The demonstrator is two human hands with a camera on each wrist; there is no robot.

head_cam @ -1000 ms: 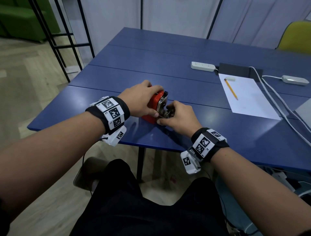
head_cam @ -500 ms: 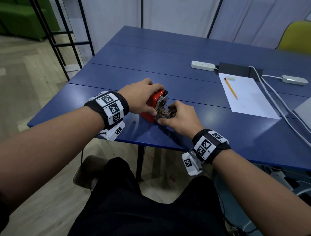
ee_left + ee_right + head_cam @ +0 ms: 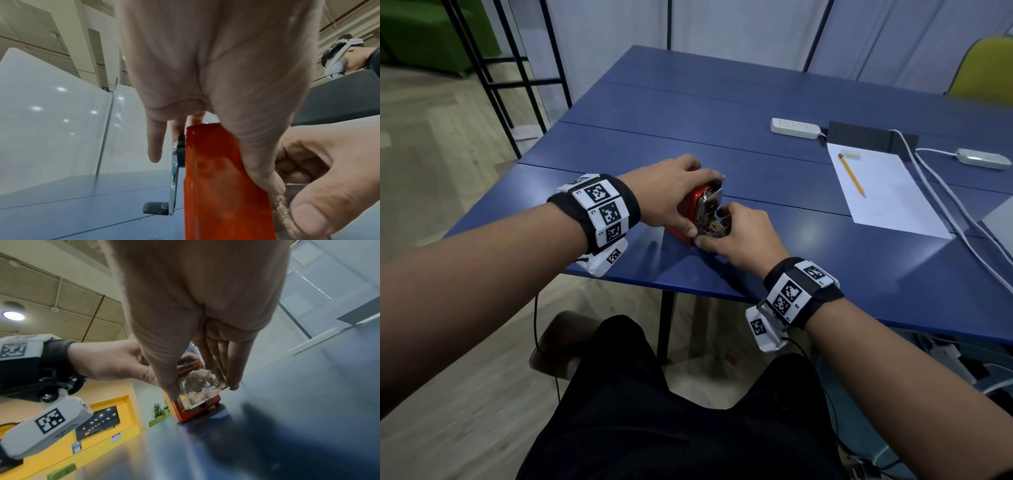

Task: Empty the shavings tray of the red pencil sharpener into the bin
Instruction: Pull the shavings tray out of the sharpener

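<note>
The red pencil sharpener (image 3: 693, 202) (image 3: 222, 178) (image 3: 189, 413) stands near the front edge of the blue table (image 3: 825, 260). My left hand (image 3: 671, 195) grips its body from above, thumb on the near side. The clear shavings tray (image 3: 714, 228) (image 3: 200, 386), full of brown shavings, is part-way out of the sharpener's front. My right hand (image 3: 736, 236) (image 3: 205, 386) pinches the tray between thumb and fingers. The crank handle (image 3: 156, 208) hangs at the sharpener's back. No bin is in view.
A white sheet of paper (image 3: 887, 195) with a yellow pencil (image 3: 852, 174) and an eraser lies to the right. A white power strip (image 3: 795, 128), a dark box (image 3: 869, 138) and white cables (image 3: 959, 212) sit further back. A yellow chair (image 3: 984, 72) stands at the far right.
My right hand has drawn the tray further out of the sharpener toward me, so the shavings show. My left hand stays on the sharpener's body.
</note>
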